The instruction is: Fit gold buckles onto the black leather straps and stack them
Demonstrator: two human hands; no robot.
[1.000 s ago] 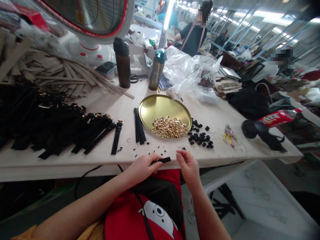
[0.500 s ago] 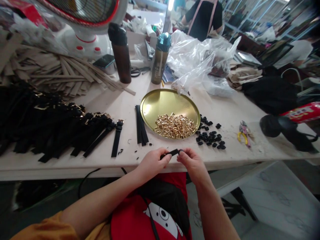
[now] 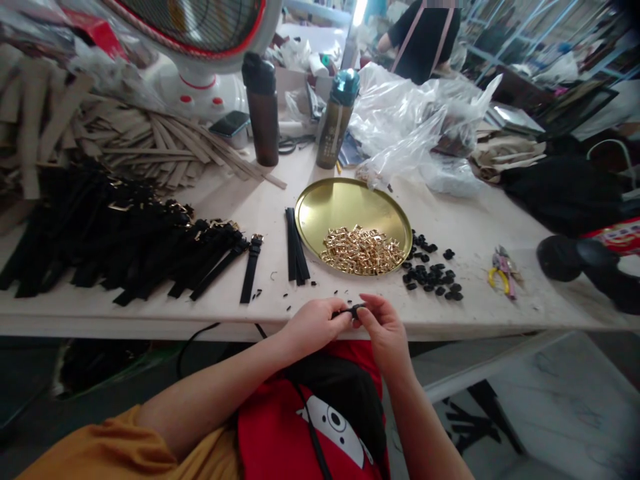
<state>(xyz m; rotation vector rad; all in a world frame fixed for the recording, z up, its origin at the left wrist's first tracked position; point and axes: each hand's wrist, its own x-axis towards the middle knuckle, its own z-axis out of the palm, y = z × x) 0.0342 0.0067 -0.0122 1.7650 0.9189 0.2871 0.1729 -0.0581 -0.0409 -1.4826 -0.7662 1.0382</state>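
Over the table's front edge, my left hand (image 3: 316, 327) pinches a short black strap (image 3: 345, 312), much of it hidden inside the hand. My right hand (image 3: 384, 328) closes thumb and fingers on the strap's other end; a small black loop seems to be there, too small to make out surely. Beyond the hands, gold buckles (image 3: 364, 252) lie heaped in a round gold tray (image 3: 345, 197). Small black loops (image 3: 431, 275) are scattered right of the tray. To its left lie plain black strips (image 3: 292, 247) and one strap with a gold buckle (image 3: 251, 270).
A large pile of buckled black straps (image 3: 130, 233) covers the left side, with beige strips (image 3: 165, 143) behind it. Two bottles (image 3: 263, 120), a fan (image 3: 200, 87) and plastic bags (image 3: 415, 127) stand behind the tray. Pliers (image 3: 501, 272) lie at right. A person (image 3: 425, 40) is in the background.
My right hand has moved onto the strap's end, closing the small gap between the hands. The strap shows less between them. The whole view has shifted slightly, so the table appears further right.
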